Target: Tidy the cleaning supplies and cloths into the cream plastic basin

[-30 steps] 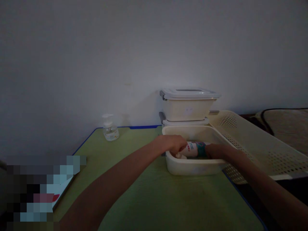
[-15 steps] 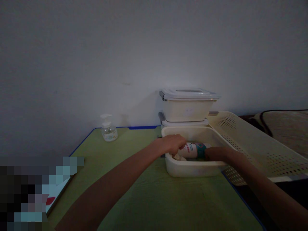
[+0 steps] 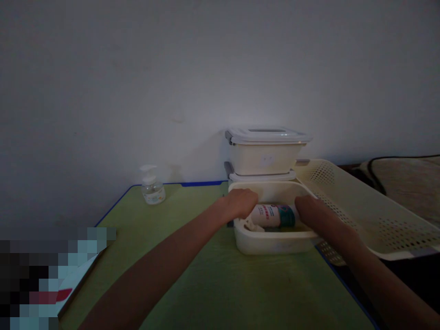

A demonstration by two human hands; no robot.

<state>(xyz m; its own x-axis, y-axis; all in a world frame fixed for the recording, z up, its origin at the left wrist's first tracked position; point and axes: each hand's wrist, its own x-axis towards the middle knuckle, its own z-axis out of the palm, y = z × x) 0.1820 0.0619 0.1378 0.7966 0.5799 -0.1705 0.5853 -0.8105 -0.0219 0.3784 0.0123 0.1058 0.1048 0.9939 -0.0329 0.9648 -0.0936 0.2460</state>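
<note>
A cream open tub (image 3: 271,243) stands on the green table, with a white bottle (image 3: 270,215) with a teal band and red print lying on its side inside it. My left hand (image 3: 242,204) curls over the tub's left rim, just clear of the bottle's white end. My right hand (image 3: 307,210) bends down over the tub's right rim beside the bottle's teal end. Something small and pale (image 3: 252,225) lies in the tub's left corner, too dim to name.
Two lidded white boxes (image 3: 266,153) are stacked right behind the tub against the wall. A large perforated cream basket (image 3: 364,206) lies to the right. A clear pump bottle (image 3: 151,185) stands at the back left. A flat white item (image 3: 77,279) lies at the table's front left.
Both hands have come off the bottle and moved apart to the tub's left and right rims. The bottle now lies uncovered in the tub.
</note>
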